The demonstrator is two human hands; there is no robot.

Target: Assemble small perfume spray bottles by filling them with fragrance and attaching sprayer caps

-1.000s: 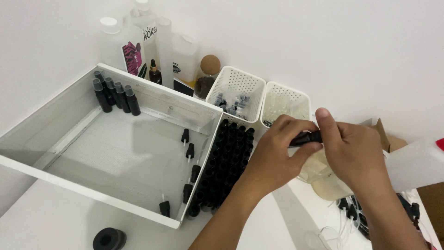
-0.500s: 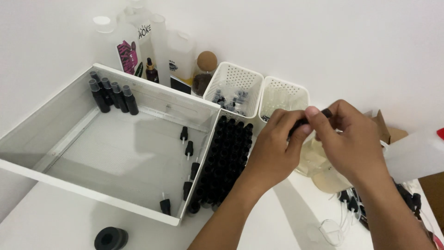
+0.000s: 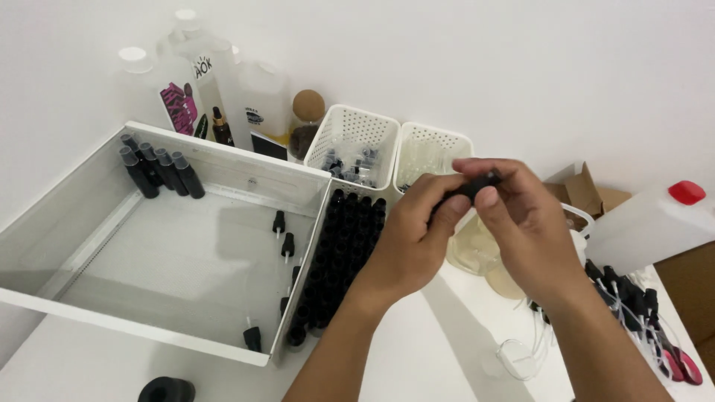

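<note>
1. The left hand (image 3: 410, 238) and right hand (image 3: 525, 223) meet above the white table (image 3: 417, 357), fingers of both closed around one small black bottle (image 3: 473, 186).
2. The bottle lies sideways between the fingertips, in front of two white baskets (image 3: 350, 138).
3. Just below the left hand, rows of black bottles (image 3: 339, 253) stand packed beside a large white tray (image 3: 171, 253).

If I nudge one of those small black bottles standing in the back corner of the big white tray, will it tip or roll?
Probably tips easily: each small black bottle is tall and narrow. Once down, its round body would likely roll across the white tray.
</note>
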